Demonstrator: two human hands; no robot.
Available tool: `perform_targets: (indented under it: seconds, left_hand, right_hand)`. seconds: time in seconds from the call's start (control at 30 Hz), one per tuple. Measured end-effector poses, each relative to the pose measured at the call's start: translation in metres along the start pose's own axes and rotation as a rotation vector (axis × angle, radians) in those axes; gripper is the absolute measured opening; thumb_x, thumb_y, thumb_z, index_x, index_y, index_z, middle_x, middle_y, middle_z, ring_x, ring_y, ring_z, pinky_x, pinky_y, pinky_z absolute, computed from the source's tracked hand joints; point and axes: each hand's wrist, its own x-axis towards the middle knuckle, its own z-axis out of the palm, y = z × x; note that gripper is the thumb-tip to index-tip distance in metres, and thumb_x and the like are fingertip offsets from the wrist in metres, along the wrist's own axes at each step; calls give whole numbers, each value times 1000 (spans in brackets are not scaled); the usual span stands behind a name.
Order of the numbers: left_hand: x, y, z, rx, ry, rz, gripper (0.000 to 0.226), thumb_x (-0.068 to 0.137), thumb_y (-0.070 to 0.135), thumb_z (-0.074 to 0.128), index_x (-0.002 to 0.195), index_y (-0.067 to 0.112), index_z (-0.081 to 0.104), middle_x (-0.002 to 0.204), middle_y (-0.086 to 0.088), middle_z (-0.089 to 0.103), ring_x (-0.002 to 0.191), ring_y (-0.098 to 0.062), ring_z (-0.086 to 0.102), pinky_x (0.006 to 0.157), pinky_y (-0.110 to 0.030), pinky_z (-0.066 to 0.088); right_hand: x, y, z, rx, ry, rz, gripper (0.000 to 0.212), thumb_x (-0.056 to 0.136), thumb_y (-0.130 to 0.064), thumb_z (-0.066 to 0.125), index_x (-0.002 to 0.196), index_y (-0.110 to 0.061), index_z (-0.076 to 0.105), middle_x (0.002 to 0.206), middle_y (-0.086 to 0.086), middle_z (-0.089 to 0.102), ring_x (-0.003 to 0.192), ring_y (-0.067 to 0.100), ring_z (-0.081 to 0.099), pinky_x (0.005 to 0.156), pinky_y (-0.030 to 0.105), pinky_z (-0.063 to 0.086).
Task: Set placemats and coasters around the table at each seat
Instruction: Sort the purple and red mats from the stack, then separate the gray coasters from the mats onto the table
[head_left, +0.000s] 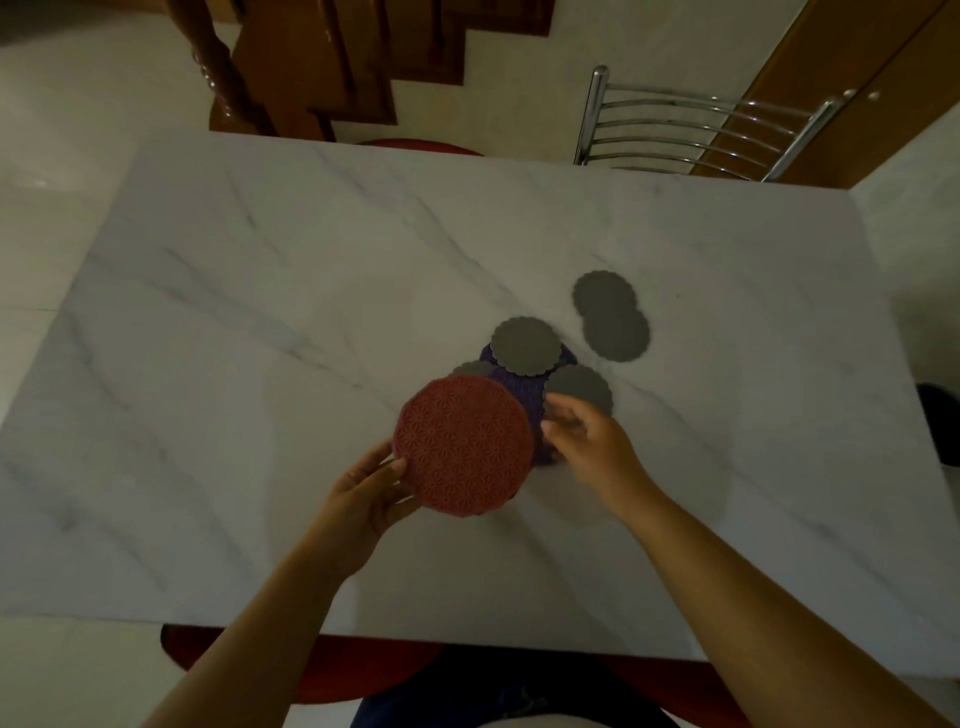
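Step (judged): sorting the pile at mid-table; task near its start, no mat or coaster at any seat yet.
L hand: holds the red mat by its near-left rim, thumb on top, fingers under.
R hand: fingers part curled, tips at the rim of the near coaster and the purple mat. Can't tell whether it pinches either.
Red mat, position: above the table, tilted a little, covering the near-left part of the purple mat.
Red mat, look: round, dull red, openwork star pattern, thin; prob. flexible, likely to droop if held by one edge.
Purple mat: flat on table, same pattern, mostly covered.
Top coaster: grey, scalloped rim, lying on the purple mat's far part.
Near coaster: grey, at the purple mat's right edge; overlap unclear.
Coaster pair: two grey, overlapping, just right of the pile.
Hidden coaster: only its rim shows behind the red mat.
Advice: keep the red mat level w/ fingers spread beneath; clear the top coaster before lifting the purple mat, or it may slide off.
Placement: lay each mat flat and square to its seat, e.g. before the chair, w/ one coaster beside it, not on it.
Risk: coasters overlap, so two may come up together; separate them first.
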Motion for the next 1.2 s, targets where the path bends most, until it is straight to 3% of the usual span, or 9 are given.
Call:
perform_targets:
  seconds: [0.07, 0.13, 0.3, 0.57, 0.73, 0.9, 1.0, 1.13, 1.2]
  left_hand:
    - [-3, 2, -7, -13, 36, 30, 37, 79, 10, 58, 116, 16, 65, 98, -5, 71, 79, -17, 71, 72, -31, 60]
    - [-4, 6, -12, -35, 74, 55, 37, 80, 10, 57, 116, 16, 63, 102, -5, 67, 80, -16, 70, 75, -31, 60]
    - [-4, 14, -17, -74, 104, 101, 32, 80, 11, 57, 107, 21, 72, 98, -1, 72, 80, -15, 71, 73, -30, 60]
    - [-6, 11, -14, -86, 133, 89, 37, 80, 10, 55, 115, 16, 64, 95, -1, 72, 79, -15, 71, 72, -30, 60]
    - [-4, 7, -4, -45, 96, 38, 38, 81, 10, 55, 118, 14, 63, 96, -3, 72, 77, -15, 71, 71, -29, 60]
    - [0, 8, 6, -24, 81, 45, 37, 81, 10, 55, 117, 14, 63, 95, -3, 72, 78, -15, 71, 70, -28, 60]
    - [-1, 9, 5, -34, 104, 53, 38, 81, 10, 55, 118, 14, 62, 96, -2, 72, 79, -15, 71, 72, -29, 60]
    - [-4, 8, 1, -52, 128, 57, 37, 80, 11, 55, 116, 15, 62, 95, -2, 72, 79, -15, 71, 72, -30, 60]
    - [-5, 8, -1, -60, 145, 54, 39, 80, 10, 55, 118, 13, 61, 96, -4, 71, 78, -15, 71, 72, -30, 60]
  right_hand:
    - [18, 2, -15, -187, 147, -31, 37, 87, -15, 60, 123, -22, 55, 117, 7, 62, 90, 13, 59, 78, 27, 45]
    - [38, 6, -31, -416, 228, -11, 46, 84, -19, 63, 129, -17, 50, 122, 15, 56, 103, 26, 54, 84, 31, 44]
    - [63, 14, -42, -798, 81, 198, 74, 79, -45, 66, 142, -23, 32, 139, 13, 33, 124, 36, 32, 94, 40, 40]
    - [57, 21, -37, -741, 194, 121, 56, 75, -30, 74, 120, -11, 46, 124, 13, 51, 114, 35, 45, 89, 42, 43]
    - [61, 21, -64, -232, 346, 173, 19, 85, -11, 61, 102, -6, 54, 102, 14, 62, 92, 29, 59, 73, 33, 43]
    - [82, 26, -114, -174, 524, 287, 26, 84, -7, 60, 103, 12, 60, 107, 32, 64, 100, 45, 61, 87, 54, 50]
    - [87, 30, -122, -272, 471, 415, 48, 83, -15, 67, 125, 2, 51, 129, 25, 55, 116, 40, 54, 96, 45, 44]
    - [87, 20, -99, -540, 488, 101, 43, 83, -17, 64, 124, -9, 52, 128, 21, 52, 115, 39, 50, 92, 43, 45]
    - [92, 6, -76, -588, 342, -89, 38, 84, -19, 64, 120, -10, 56, 123, 16, 58, 112, 34, 54, 89, 37, 46]
